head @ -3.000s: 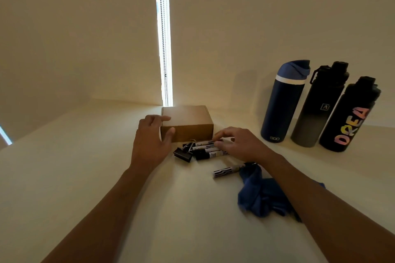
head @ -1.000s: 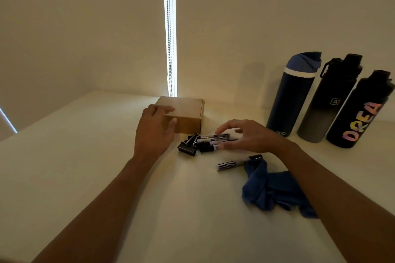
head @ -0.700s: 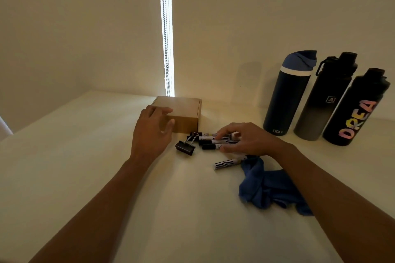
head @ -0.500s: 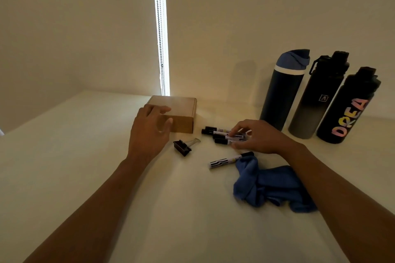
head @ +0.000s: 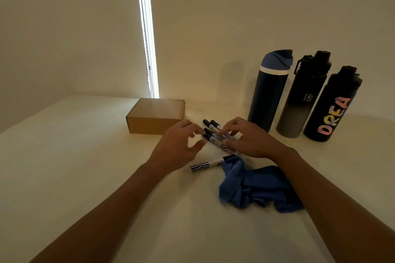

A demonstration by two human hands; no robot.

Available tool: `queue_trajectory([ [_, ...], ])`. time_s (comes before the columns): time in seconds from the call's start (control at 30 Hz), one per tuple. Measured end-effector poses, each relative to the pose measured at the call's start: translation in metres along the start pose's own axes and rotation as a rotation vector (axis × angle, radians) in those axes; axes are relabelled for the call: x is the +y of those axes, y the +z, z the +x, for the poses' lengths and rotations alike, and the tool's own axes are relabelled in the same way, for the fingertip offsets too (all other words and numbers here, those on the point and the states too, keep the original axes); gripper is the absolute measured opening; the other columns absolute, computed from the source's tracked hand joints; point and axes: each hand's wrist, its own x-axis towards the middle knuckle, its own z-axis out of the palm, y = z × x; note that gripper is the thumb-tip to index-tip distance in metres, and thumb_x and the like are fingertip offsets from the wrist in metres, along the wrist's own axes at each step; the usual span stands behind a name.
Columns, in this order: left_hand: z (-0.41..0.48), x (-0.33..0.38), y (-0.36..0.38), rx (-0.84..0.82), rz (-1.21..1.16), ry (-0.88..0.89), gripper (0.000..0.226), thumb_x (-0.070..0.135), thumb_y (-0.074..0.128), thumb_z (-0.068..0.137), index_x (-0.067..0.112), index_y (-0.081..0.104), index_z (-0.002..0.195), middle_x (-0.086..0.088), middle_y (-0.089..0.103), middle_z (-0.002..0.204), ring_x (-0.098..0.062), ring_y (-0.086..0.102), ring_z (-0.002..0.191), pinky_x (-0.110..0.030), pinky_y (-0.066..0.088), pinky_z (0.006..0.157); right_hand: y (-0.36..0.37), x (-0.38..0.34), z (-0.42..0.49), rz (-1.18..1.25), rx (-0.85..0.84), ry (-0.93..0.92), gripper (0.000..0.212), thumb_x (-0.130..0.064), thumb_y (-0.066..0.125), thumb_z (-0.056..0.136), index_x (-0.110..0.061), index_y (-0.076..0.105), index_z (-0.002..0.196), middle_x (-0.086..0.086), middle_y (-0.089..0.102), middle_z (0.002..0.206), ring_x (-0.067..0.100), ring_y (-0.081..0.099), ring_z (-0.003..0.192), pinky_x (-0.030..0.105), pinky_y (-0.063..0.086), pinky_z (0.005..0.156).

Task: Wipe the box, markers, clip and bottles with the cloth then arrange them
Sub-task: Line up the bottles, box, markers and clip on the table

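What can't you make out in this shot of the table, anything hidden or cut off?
Head view only:
- Clip: not visible; possibly behind the left hand.
- Markers: their far ends are covered by the right hand; exact count unclear.
- Lettered bottle: word wraps out of sight after "DREA".
- Cloth: partly under the right forearm.

My right hand [head: 252, 139] rests fingertips on the marker cluster [head: 215, 134]; my left hand [head: 179, 145] hovers beside it. Stray marker [head: 208, 164] touches the blue cloth [head: 256, 188]. Box [head: 156, 115] far left, three bottles [head: 307, 96] far right.
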Motion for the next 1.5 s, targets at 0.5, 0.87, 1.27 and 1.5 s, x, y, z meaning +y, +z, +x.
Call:
queue_trajectory([
  [0.5,0.016,0.015,0.027,-0.116,-0.019,-0.076,0.05,0.075,0.074,0.075,0.039,0.075,0.109,0.019,0.063,0.103,0.0,0.062,0.088,-0.029,0.059,0.076,-0.009,0.005,0.003,-0.064,-0.074,-0.1,0.034,-0.044,0.068,0.089,-0.046,0.063,0.123,-0.021,0.052,0.135,0.002,0.048,0.12,0.026,0.042,0.096],
  [0.87,0.016,0.0,0.014,-0.12,0.116,-0.102,0.038,0.048,0.078,0.085,0.028,0.074,0.117,0.009,0.069,0.121,-0.006,0.063,0.101,-0.03,0.056,0.091,-0.027,0.01,-0.004,-0.077,-0.216,-0.117,0.05,-0.059,0.07,0.082,-0.05,0.057,0.129,-0.029,0.042,0.141,-0.003,0.036,0.126,0.025,0.038,0.1],
  [1.27,0.012,-0.011,0.001,-0.109,0.291,-0.01,0.025,0.038,0.071,0.095,0.028,0.075,0.119,0.007,0.069,0.117,-0.01,0.057,0.101,-0.027,0.051,0.084,-0.01,-0.004,0.014,-0.085,-0.098,-0.102,0.059,-0.059,0.069,0.083,-0.039,0.054,0.137,-0.02,0.044,0.149,0.001,0.037,0.137,0.033,0.035,0.113],
  [1.5,0.012,-0.016,0.006,-0.119,0.293,0.037,0.024,0.031,0.066,0.1,0.029,0.074,0.124,0.006,0.069,0.119,-0.012,0.057,0.102,-0.029,0.052,0.083,-0.006,0.01,0.015,-0.103,-0.055,-0.126,0.038,-0.052,0.07,0.085,-0.044,0.065,0.122,-0.019,0.054,0.135,0.001,0.045,0.12,0.028,0.04,0.098],
])
